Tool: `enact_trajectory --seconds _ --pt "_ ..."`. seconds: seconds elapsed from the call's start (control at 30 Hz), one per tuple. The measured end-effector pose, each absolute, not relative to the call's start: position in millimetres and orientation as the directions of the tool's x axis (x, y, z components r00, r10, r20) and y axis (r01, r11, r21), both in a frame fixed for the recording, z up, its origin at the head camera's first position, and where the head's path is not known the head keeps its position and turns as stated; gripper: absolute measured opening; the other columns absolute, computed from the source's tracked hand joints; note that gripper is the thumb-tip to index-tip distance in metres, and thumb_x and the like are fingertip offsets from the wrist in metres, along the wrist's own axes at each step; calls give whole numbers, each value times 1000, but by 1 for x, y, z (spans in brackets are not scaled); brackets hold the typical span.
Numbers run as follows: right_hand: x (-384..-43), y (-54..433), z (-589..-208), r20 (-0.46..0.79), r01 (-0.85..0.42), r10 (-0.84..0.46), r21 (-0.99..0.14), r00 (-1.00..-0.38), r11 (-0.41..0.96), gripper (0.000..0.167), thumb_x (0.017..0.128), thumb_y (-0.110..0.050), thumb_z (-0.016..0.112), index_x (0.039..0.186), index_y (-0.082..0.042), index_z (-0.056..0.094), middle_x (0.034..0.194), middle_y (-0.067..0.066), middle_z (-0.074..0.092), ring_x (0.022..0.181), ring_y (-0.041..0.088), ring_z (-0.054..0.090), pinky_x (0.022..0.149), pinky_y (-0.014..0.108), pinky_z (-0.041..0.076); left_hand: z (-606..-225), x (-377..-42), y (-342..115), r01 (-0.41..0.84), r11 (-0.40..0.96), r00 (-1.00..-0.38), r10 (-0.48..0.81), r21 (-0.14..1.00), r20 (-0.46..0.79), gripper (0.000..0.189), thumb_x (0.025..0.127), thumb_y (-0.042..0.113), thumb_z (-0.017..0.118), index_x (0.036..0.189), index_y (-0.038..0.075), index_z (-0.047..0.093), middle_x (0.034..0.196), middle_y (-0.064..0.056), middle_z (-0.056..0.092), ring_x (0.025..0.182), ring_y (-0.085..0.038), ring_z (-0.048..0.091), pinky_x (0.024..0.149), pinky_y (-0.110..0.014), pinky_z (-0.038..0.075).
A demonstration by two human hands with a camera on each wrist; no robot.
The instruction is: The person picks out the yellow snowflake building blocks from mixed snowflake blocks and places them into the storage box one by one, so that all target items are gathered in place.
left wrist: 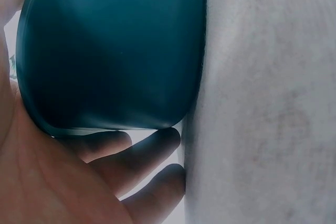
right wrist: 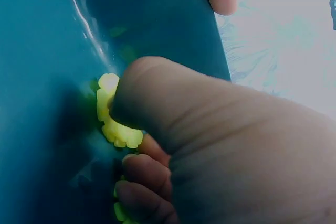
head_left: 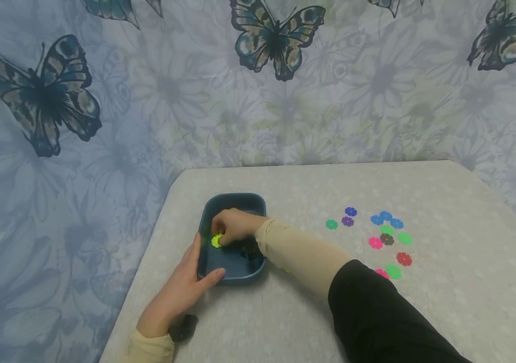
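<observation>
A blue-teal plastic bin (head_left: 232,275) stands on the left of the table. My left hand (head_left: 180,285) holds it at the near left corner, thumb at the near rim and fingers along the outer wall; in the left wrist view the fingers (left wrist: 139,163) lie against the bin wall. Reaching inside the bin, my right hand (head_left: 238,225) pinches a yellow notched disc (head_left: 217,240), shaped like a flower. The right wrist view shows this disc (right wrist: 119,135) under the thumb. More yellow-green (right wrist: 121,211) shows by the lower fingers, partly hidden by them.
To the right lie several loose notched discs: a green one (head_left: 332,224), a purple one (head_left: 347,221), blue ones (head_left: 385,216), pink (head_left: 375,243), brown (head_left: 387,239) and red (head_left: 404,259). A dark block (head_left: 184,327) is beside the left wrist. A butterfly-patterned wall covering (head_left: 285,126) rises behind the table.
</observation>
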State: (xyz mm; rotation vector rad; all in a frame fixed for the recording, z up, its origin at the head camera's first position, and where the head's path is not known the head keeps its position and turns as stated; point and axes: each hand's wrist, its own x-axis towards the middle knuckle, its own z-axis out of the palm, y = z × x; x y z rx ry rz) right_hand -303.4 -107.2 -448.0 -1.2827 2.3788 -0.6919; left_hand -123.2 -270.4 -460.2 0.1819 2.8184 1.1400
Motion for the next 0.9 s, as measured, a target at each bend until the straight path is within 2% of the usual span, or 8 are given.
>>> enact_trajectory --seconds 0.13,0.27,0.4,0.53,0.6,0.73,0.8,0.9 --pt "-304 -106 -446 -47 -680 -842 -566 -538 466 27 86 -18 80 112 -13 74 103 -4 71 94 10 65 82 22 55 -458 -123 -269 75 718 -988 148 692 -47 111 97 58 64 165 11 -10 172 -20 4 158 -40 12 123 -65 19" --pt "-303 -103 -440 58 -625 -788 -645 -613 439 34 89 -24 79 120 -14 72 114 -3 72 102 10 65 84 22 55 -457 -122 -268 74 721 -988 149 689 -50 111 97 58 63 165 9 -10 172 -21 3 158 -42 11 122 -66 19" --pt "-296 -93 -419 194 -534 -684 -779 -704 329 34 93 -27 76 124 -15 71 113 -2 71 98 11 65 81 23 56 -456 -122 -268 65 725 -987 147 686 -61 111 97 60 62 165 8 -9 172 -21 1 158 -42 9 122 -67 18" --pt "-285 -66 -393 280 -519 -637 -825 -719 223 30 95 -23 74 124 -14 71 109 2 70 92 14 66 79 27 57 -461 -120 -266 49 721 -988 138 692 -73 112 96 64 61 165 11 -9 173 -19 1 158 -42 10 122 -67 18" --pt "-280 -47 -383 280 -504 -632 -839 -722 203 28 95 -21 74 122 -14 72 112 4 71 93 15 67 77 30 58 -462 -119 -265 54 724 -989 136 688 -65 113 95 64 62 165 11 -9 173 -19 3 158 -42 11 122 -66 19" --pt "-267 -4 -376 197 -405 -616 -888 -763 219 24 95 -19 73 118 -15 73 114 6 72 92 19 68 75 39 59 -461 -119 -266 72 725 -989 140 685 -44 112 96 60 64 165 10 -9 172 -20 4 158 -43 11 122 -66 20" --pt "-260 16 -381 144 -346 -596 -907 -790 241 22 95 -17 72 117 -14 74 111 5 72 88 21 68 71 43 58 -460 -120 -267 81 724 -989 142 686 -34 112 96 59 64 165 10 -9 172 -21 3 158 -43 11 122 -66 20" --pt "-250 41 -400 78 -301 -575 -904 -814 304 22 94 -15 72 115 -10 74 106 5 72 86 21 66 70 41 57 -459 -120 -269 80 728 -989 141 681 -35 113 96 60 64 165 10 -10 172 -21 2 158 -43 9 121 -67 19"
